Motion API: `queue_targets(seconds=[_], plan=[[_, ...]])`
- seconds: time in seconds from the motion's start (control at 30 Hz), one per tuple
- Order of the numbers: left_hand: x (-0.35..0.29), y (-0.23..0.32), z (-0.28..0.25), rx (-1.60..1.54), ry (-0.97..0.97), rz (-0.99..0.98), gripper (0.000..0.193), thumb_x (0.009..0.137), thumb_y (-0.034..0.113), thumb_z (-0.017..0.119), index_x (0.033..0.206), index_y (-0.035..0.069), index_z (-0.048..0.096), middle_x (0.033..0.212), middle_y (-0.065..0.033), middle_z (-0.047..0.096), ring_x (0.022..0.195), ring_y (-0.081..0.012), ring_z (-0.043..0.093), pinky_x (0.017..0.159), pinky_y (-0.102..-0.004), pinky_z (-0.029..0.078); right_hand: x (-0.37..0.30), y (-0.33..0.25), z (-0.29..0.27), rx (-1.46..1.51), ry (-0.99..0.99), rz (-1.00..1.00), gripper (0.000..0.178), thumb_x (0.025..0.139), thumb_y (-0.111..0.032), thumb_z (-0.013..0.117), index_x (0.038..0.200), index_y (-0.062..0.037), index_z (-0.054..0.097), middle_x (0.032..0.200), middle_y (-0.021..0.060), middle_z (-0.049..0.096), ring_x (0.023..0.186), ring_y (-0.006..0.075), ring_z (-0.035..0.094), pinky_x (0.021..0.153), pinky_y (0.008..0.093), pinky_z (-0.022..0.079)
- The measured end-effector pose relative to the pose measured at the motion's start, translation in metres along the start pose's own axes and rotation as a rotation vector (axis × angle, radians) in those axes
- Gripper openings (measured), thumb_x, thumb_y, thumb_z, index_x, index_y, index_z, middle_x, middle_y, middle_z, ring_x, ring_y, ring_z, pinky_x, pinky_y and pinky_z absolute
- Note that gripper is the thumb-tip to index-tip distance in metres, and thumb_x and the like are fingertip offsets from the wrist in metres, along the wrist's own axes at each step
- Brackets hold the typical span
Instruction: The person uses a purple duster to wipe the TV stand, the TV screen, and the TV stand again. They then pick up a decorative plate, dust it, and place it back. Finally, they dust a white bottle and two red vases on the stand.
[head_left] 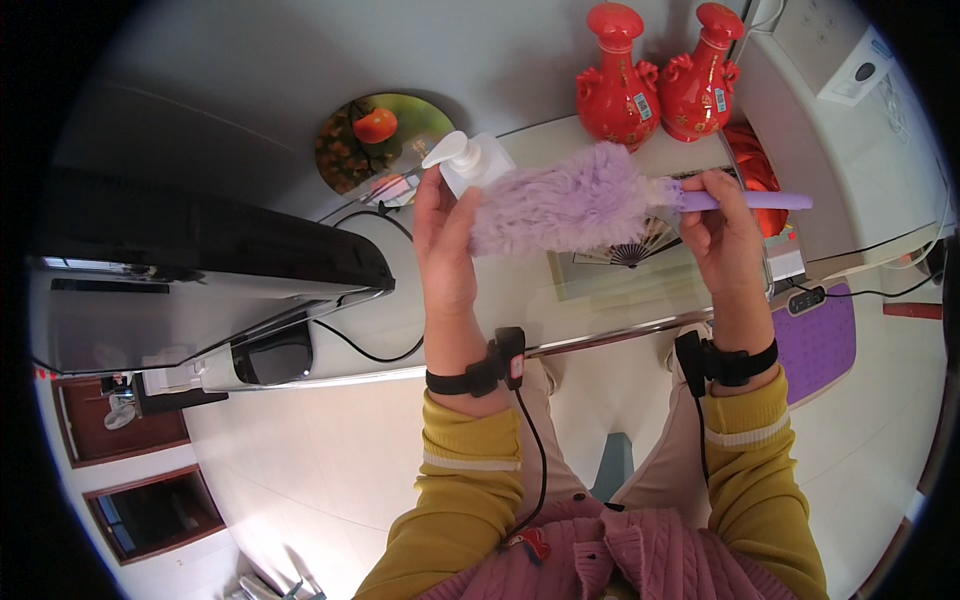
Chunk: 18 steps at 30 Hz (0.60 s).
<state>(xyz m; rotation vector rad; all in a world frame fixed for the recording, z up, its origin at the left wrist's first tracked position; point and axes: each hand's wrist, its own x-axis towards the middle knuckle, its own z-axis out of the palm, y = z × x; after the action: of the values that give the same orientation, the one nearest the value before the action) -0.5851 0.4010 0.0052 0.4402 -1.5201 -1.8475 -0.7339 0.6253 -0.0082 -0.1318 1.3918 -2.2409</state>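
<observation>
My right hand (727, 235) is closed around the purple handle of a fluffy lilac duster (565, 205). The duster lies level above the white cabinet top, its fluffy head pointing left. Against the head's left end, my left hand (447, 240) grips a white pump bottle (487, 160), thumb in front and fingers on the far left side. The bottle's spout points left, and its lower part is hidden behind the duster and the hand. A dark folding-fan picture (630, 252) shows under the duster on the cabinet top.
Two red vases (617, 85) stand at the back by the wall. A round fruit-patterned plate (385, 135) leans behind the bottle. A black television (220, 260) fills the left, with a cable beside it. At right are a white box (835, 50) and a purple stool (818, 345).
</observation>
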Motion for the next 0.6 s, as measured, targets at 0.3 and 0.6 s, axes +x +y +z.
queue_targets(seconds=[0.3, 0.6], plan=[[0.002, -0.007, -0.004, 0.211, 0.004, 0.012, 0.064, 0.081, 0.019, 0.078, 0.134, 0.002, 0.048, 0.127, -0.0082, 0.058, 0.119, -0.0175, 0.052, 0.103, -0.0343, 0.039, -0.003, 0.002, 0.003, -0.027, -0.010, -0.029, 0.025, 0.092, -0.026, 0.060, 0.084, -0.0020, 0.065, 0.061, 0.0019, 0.055, 0.043, 0.0058, 0.041, 0.040, 0.0200, 0.026], [0.007, -0.018, -0.009, 0.278, -0.009, 0.061, 0.070, 0.080, 0.029, 0.081, 0.136, 0.002, 0.048, 0.121, -0.0083, 0.058, 0.118, -0.0202, 0.053, 0.104, -0.0359, 0.038, -0.004, 0.003, 0.000, -0.057, 0.018, -0.022, 0.027, 0.091, -0.028, 0.062, 0.081, -0.0035, 0.065, 0.057, 0.0002, 0.053, 0.042, 0.0049, 0.040, 0.039, 0.0199, 0.024]])
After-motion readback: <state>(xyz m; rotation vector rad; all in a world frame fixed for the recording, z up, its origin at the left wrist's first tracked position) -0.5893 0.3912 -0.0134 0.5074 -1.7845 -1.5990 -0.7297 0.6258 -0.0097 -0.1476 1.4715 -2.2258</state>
